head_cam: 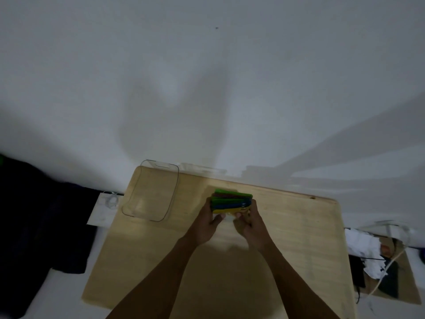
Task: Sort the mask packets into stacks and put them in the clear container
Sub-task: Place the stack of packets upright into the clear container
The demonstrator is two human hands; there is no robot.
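Both forearms come up from the bottom edge of the frame and meet just right of centre, over the worktop [287, 226]. I see that pale wooden surface filling the lower middle of the view, its far edge running against a white wall [207, 77] that takes up the whole upper half. On that wall I can make out a soft double shadow above the centre.

At the upper left corner of the worktop sits the clear container [138, 210], a rounded rectangle with a handle slot on its far rim; I see only wood grain through it. It stands well apart from the hands, to their left.

Between the hands is the stack [232, 201] of mask packets, near the middle of the frame. I can tell green on top, a dark reddish band, more green, blue, and yellow at the bottom nearest me; how many packets there are I cannot tell. My left hand [208, 224] is closed on the stack's left end, thumb on the near side. My right hand [249, 224] is closed on its right end, fingers curled round the far corner. Whether the stack rests on the wood or is lifted clear I cannot tell.

Dark cloth [34, 215] fills the left edge of the frame. At lower right I see crumpled white papers [365, 247] and a pale cord [386, 272].
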